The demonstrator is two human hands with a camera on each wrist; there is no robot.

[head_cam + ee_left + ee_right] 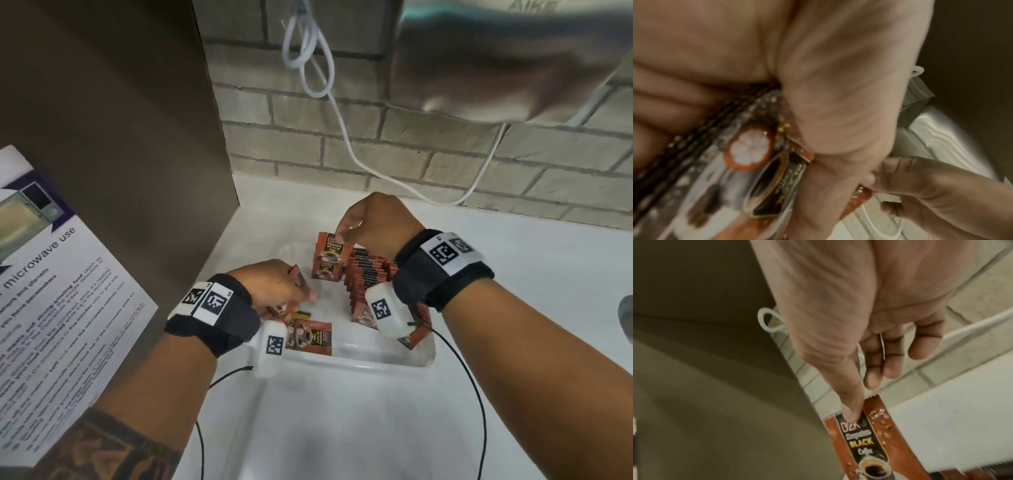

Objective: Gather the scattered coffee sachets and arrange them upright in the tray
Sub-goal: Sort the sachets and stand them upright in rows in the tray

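Head view: at frame centre the right hand [368, 222] pinches the top of an upright sachet [329, 255] reading "D2X BLACK Coffee", inside the clear tray [383, 364] beside the standing sachet row [368, 274]. The left hand [274, 286] grips several sachets. Far left, a notice [51, 274] reads "microwave use".

Left wrist view: curled fingers [684, 100] clamp blurred sachets.

Right wrist view: thumb [849, 408] presses the "D2X" label, lower centre.

The tray [424, 358] sits on the counter [513, 308], against the cabinet side [120, 137] on its left, with the brick wall [411, 150] behind. In the tray, a row of upright sachets [364, 277] fills the right part; one upright sachet [328, 260] stands left of it; a flat sachet [313, 337] lies at the near left. A notice sheet [51, 291] hangs on the cabinet side, nearer the viewer.
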